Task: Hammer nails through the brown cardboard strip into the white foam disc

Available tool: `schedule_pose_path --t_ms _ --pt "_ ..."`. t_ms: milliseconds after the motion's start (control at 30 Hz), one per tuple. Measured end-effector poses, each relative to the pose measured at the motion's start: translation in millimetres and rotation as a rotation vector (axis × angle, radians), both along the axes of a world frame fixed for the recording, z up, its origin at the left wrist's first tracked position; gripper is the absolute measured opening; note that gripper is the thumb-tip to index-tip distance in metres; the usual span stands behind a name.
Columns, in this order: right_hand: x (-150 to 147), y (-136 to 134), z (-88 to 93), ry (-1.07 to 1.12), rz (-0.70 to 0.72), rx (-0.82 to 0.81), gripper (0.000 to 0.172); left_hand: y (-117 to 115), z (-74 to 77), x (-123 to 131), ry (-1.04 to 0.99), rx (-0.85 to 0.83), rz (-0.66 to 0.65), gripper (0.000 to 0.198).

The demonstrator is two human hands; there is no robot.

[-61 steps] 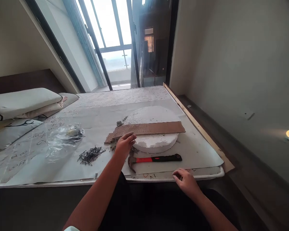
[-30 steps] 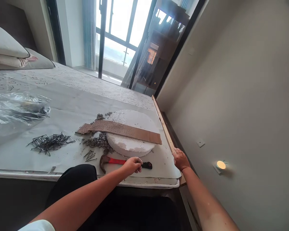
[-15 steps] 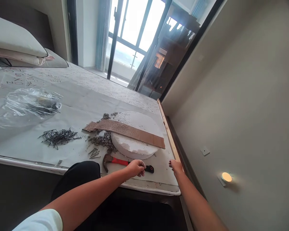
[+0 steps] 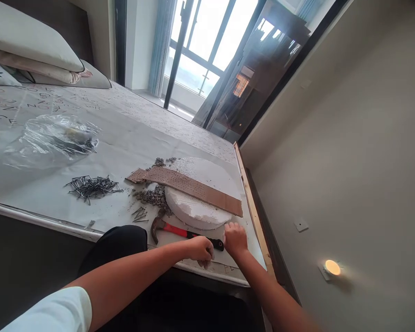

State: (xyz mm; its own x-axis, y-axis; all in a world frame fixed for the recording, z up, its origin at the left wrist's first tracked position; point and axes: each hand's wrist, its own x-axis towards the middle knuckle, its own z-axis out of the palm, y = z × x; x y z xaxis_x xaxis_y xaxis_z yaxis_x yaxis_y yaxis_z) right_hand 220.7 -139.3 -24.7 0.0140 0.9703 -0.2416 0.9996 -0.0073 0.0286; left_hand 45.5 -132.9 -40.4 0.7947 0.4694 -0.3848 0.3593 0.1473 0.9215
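Note:
My left hand (image 4: 202, 251) hovers over the near edge of the bed, in front of the hammer's black grip, its fingers curled downward. My right hand (image 4: 235, 237) is closed beside the near right rim of a white round foam block (image 4: 197, 210). Its palm faces away, so anything inside either hand is hidden. A claw hammer (image 4: 176, 230) with a red and black handle lies between my hands and the foam. Across the foam rests a brown strip (image 4: 193, 188) dotted with small holes, and a smaller brown piece (image 4: 137, 175) adjoins its left end.
Grey gravel (image 4: 155, 197) is heaped against the foam's left side. Several loose nails (image 4: 139, 214) lie near the hammer head, with a bigger nail pile (image 4: 94, 187) farther left. Behind is a clear plastic bag (image 4: 51, 143). A wooden rail (image 4: 251, 198) borders the bed's right side.
My right hand has moved left, from the wooden rail to beside the foam block. My left hand has dropped slightly, its fingers still curled. The view has shifted a little.

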Motion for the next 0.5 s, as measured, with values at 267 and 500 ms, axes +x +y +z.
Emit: schedule_pose_path --t_ms 267,500 --pt "-30 3 -45.3 -0.064 0.265 -0.037 0.028 -2 2.4 -9 -0.084 -0.242 -0.354 0.013" --pt "-24 12 -60.9 -0.084 0.290 -0.059 0.037 -9 -27.1 3 -0.060 -0.181 -0.469 0.010"
